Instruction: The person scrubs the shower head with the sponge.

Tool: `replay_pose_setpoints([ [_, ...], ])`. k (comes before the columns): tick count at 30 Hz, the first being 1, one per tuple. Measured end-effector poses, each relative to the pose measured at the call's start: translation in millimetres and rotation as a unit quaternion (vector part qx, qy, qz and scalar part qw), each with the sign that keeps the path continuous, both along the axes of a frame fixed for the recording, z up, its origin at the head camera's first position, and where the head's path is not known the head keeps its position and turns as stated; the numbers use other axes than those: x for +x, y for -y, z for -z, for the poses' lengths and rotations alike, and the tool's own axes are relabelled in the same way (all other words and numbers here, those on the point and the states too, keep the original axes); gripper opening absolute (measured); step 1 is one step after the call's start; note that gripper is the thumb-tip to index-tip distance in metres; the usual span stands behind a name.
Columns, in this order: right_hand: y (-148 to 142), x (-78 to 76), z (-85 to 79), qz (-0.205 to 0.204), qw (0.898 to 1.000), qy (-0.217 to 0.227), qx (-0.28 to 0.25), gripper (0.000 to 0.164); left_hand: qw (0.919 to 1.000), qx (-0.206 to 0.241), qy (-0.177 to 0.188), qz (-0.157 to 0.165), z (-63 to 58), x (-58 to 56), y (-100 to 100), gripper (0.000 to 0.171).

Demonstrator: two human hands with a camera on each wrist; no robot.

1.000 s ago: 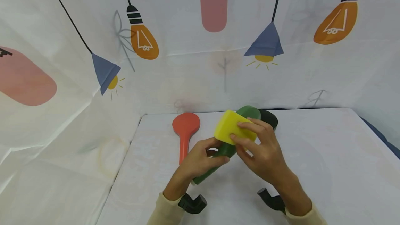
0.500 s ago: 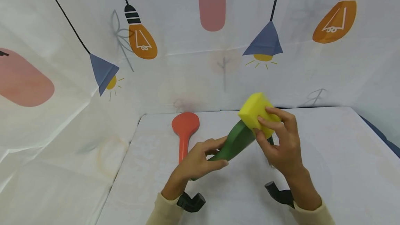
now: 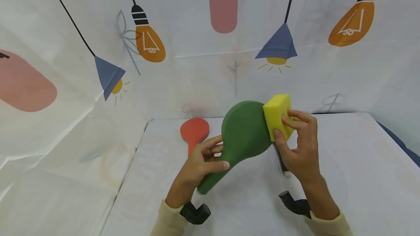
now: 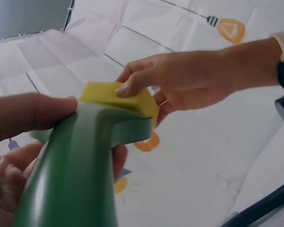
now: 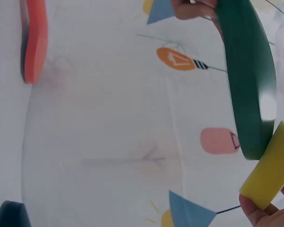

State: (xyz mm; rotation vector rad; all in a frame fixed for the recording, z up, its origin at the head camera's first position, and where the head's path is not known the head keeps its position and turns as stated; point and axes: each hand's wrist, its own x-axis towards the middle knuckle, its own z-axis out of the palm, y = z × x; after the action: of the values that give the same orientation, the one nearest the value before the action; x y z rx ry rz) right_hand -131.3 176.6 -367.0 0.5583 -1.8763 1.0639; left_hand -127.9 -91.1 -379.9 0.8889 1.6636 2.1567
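My left hand (image 3: 201,163) grips a green paddle (image 3: 244,130) by its handle, thumb on top, with the broad round face turned up toward the head camera. My right hand (image 3: 302,148) pinches a yellow sponge (image 3: 278,117) between thumb and fingertips. The sponge lies against the right edge of the paddle's head. In the right wrist view, the sponge (image 5: 269,168) meets the far end of the green paddle (image 5: 251,80), which appears edge-on. The left wrist view looks along the thick green handle (image 4: 75,170) toward the sponge (image 4: 116,97).
A red paddle (image 3: 194,130) lies on the white table (image 3: 354,163), left of the green one, its handle partly behind my left hand. A dark paddle's handle (image 3: 281,159) shows beside my right hand; its head is hidden. A printed white cloth (image 3: 203,75) hangs behind.
My left hand has turned the green paddle so its broad face shows. My right hand has carried the sponge rightward, from across the paddle to its right edge.
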Motion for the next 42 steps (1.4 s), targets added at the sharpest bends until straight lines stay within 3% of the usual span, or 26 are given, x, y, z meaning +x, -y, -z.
replay_pose_setpoints([
  [5, 9.8, 2.9, 4.6, 0.003, 1.0, 0.01, 0.018, 0.044, 0.995, 0.068, 0.07, -0.023, 0.6, -1.7, -3.9, 0.062],
  [9, 23.2, 5.5, 8.0, -0.006, 0.999, -0.008, 0.04, 0.05, 0.986, 0.123, 0.102, -0.046, -0.2, -2.1, -4.7, 0.059],
  [12, 33.4, 8.7, 10.3, -0.003, 0.998, -0.034, 0.049, 0.048, 0.9804, 0.165, 0.101, -0.04, -1.3, -1.5, -5.2, 0.057],
  [17, 47.1, 15.0, 11.3, -0.01, 0.996, -0.081, 0.043, 0.041, 0.971, 0.219, 0.097, 0.002, -2.2, -1.1, -8.5, 0.059],
  [26, 65.4, 21.9, 10.6, -0.05, 0.988, -0.134, 0.055, 0.032, 0.967, 0.23, 0.11, 0.005, -2.2, 1.4, -8.2, 0.064],
  [32, 71.0, 29.4, 8.8, -0.124, 0.98, -0.129, 0.089, 0.027, 0.9619, 0.25, 0.11, 0.017, 0.3, 0.4, -4.4, 0.06],
  [37, 64.9, 37.0, 2.7, -0.189, 0.969, -0.096, 0.13, 0.028, 0.9555, 0.273, 0.106, 0.04, 1.0, -1.7, 0.0, 0.056],
  [39, 60.8, 40.1, -1.1, -0.232, 0.959, -0.084, 0.142, 0.027, 0.9511, 0.285, 0.105, 0.055, 0.7, -2.3, 0.9, 0.052],
  [42, 55.1, 43.2, -8.6, -0.311, 0.933, -0.094, 0.152, 0.027, 0.9431, 0.305, 0.109, 0.074, -1.4, -3.1, 0.6, 0.048],
])
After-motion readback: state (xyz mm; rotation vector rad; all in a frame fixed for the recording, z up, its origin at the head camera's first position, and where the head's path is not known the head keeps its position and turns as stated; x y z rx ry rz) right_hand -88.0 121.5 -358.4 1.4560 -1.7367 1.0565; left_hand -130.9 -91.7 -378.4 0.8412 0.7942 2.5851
